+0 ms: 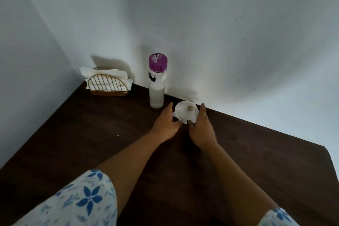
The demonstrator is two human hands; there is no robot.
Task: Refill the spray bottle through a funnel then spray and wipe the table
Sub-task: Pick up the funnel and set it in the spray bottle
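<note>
The work stands at the funnel stage of the refill, by my reading. Both hands are at the white funnel (185,113), which sits at the far edge of the dark table (91,143), close to the wall (238,42). The right hand (201,130) brackets the funnel's rim, thumb on the near edge and fingers (202,108) up its far side, holding it. The left hand (165,124) lies against the funnel's left side with fingers fairly straight; whether it grips anything beneath I cannot tell. No spray bottle shows plainly; it may stand under the funnel, hidden by the hands. Just to the left stands a purple-capped bottle (156,88), upright, partly full of pale liquid, cap on, likely the refill supply. A wire napkin holder (108,84) sits further left in the corner. The next move probably calls for seating the funnel steady, then freeing one hand to uncap that bottle and pour.
</note>
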